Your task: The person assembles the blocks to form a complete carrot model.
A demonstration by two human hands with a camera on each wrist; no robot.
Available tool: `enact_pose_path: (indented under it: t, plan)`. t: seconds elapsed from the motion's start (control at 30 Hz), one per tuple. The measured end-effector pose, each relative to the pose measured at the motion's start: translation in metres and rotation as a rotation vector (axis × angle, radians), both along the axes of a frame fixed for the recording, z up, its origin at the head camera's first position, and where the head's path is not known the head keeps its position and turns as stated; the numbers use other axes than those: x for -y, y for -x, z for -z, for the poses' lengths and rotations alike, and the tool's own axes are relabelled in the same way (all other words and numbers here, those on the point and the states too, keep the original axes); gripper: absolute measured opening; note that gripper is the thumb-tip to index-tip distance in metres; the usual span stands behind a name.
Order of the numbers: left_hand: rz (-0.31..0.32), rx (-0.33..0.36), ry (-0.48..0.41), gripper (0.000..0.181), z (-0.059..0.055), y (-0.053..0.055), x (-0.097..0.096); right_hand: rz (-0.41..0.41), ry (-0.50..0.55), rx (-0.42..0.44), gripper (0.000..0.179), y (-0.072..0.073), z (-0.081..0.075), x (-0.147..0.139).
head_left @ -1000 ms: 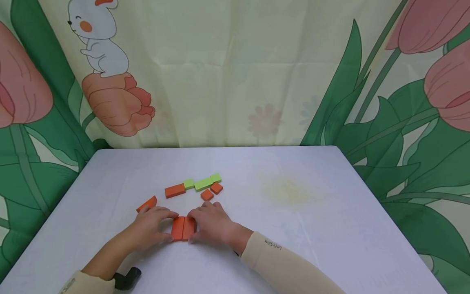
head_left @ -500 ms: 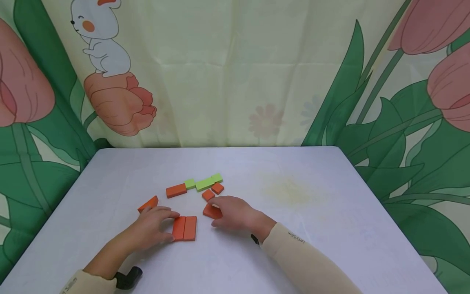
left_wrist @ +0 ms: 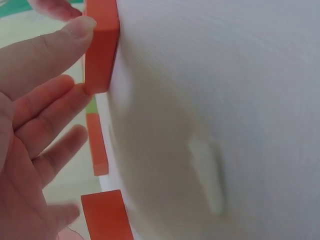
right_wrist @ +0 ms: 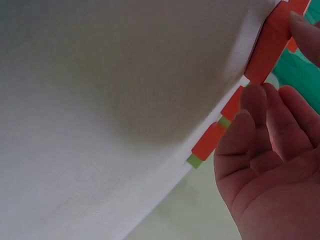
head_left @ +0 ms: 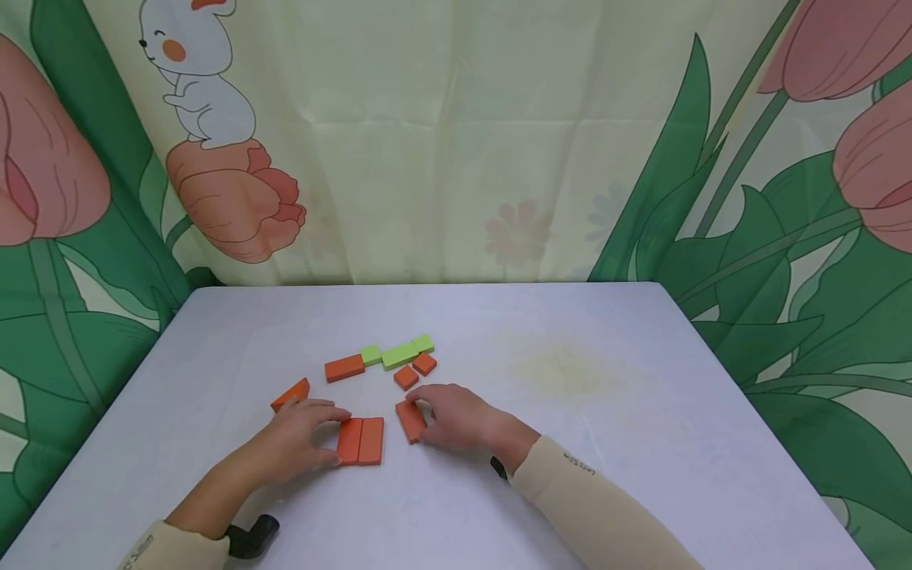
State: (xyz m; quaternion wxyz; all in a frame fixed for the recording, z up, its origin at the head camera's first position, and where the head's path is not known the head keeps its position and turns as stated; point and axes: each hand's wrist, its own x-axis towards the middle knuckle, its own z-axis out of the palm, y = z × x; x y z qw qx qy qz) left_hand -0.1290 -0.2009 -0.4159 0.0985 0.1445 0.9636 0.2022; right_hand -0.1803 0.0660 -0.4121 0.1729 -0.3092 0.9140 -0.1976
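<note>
Two flat orange-red rectangular blocks, the left one (head_left: 349, 441) and the right one (head_left: 371, 441), lie side by side on the table's near middle. My left hand (head_left: 302, 443) holds the left block of the pair, thumb at its near end and a fingertip at its far end; the left wrist view shows the thumb on this block (left_wrist: 101, 45). To the right, my right hand (head_left: 459, 416) pinches a third orange-red block (head_left: 409, 421) by its two ends. That block is slightly slanted, and a gap separates it from the pair. Fingers partly cover its right side.
Behind the left hand, an orange block (head_left: 290, 393) is partly covered. Farther back, a long orange-red block (head_left: 345, 367) and several green blocks (head_left: 400, 355) form a line. Small orange pieces (head_left: 406, 377) sit in front of it. A printed curtain (head_left: 456, 158) hangs behind the white table (head_left: 606, 475).
My right hand has left the pair and moved right to the third block. Over the last half second that block has turned from slanting sideways to nearly lengthwise. The left hand stays put.
</note>
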Motion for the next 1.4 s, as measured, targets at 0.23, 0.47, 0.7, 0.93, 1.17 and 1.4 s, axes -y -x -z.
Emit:
enact_pose_path:
  t: [0.23,0.47,0.7,0.93,1.17,1.4]
  plan:
    - [0.000,-0.005,0.054,0.054,0.000,0.001,-0.003,0.015,0.002,0.024,0.061,0.000,0.006,-0.001]
    - [-0.071,0.107,-0.039,0.062,0.001,0.002,-0.007,0.007,-0.008,0.042,0.055,-0.003,0.007,-0.002]
    - [-0.079,0.118,-0.041,0.062,0.001,0.002,-0.006,0.006,-0.023,0.000,0.054,-0.009,0.009,0.008]
    - [-0.085,0.118,-0.042,0.062,0.001,0.002,-0.007,0.021,-0.061,-0.023,0.054,-0.014,0.005,0.014]
    - [-0.091,0.120,-0.067,0.060,0.001,-0.003,-0.012,0.021,-0.071,-0.039,0.054,-0.018,0.003,0.015]
    - [-0.083,0.112,-0.068,0.059,-0.001,-0.004,-0.018,0.025,-0.081,-0.044,0.053,-0.019,0.002,0.014]
